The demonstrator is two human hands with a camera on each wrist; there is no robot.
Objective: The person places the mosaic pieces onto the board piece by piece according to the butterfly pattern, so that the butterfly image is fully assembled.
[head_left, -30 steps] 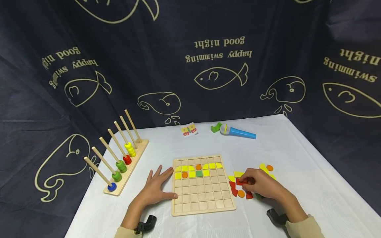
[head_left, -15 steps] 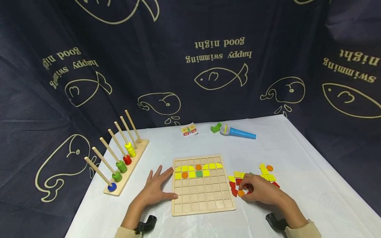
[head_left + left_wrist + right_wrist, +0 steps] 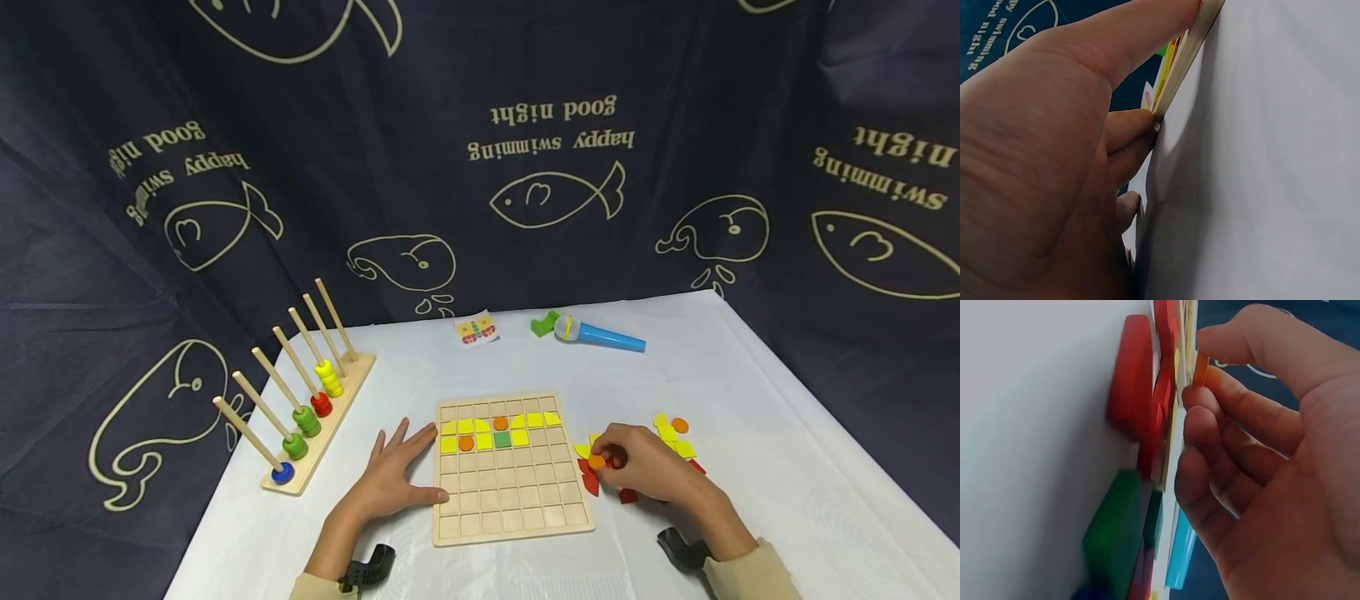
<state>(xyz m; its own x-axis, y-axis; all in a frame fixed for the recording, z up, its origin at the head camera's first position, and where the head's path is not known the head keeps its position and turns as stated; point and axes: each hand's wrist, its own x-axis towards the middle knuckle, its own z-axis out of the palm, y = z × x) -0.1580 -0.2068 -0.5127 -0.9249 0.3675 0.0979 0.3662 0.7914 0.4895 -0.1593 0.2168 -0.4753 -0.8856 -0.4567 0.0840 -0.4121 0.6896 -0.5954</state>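
Fingers of the right hand pinch an orange disc against the thumb, with only the disc's thickness separating the two tips. Seen edge-on from the right wrist, the disc sits right at those tips, while the remaining fingers bend beside it, holding nothing. From the head view it is over a cluster of red pieces, just beyond the right edge of a wooden grid board. Green pieces lie near the curled fingers, on the worktop. The left hand has its fingers spread wide, with thumb and index fingertip touching the board's left edge, well apart from the pinched disc.
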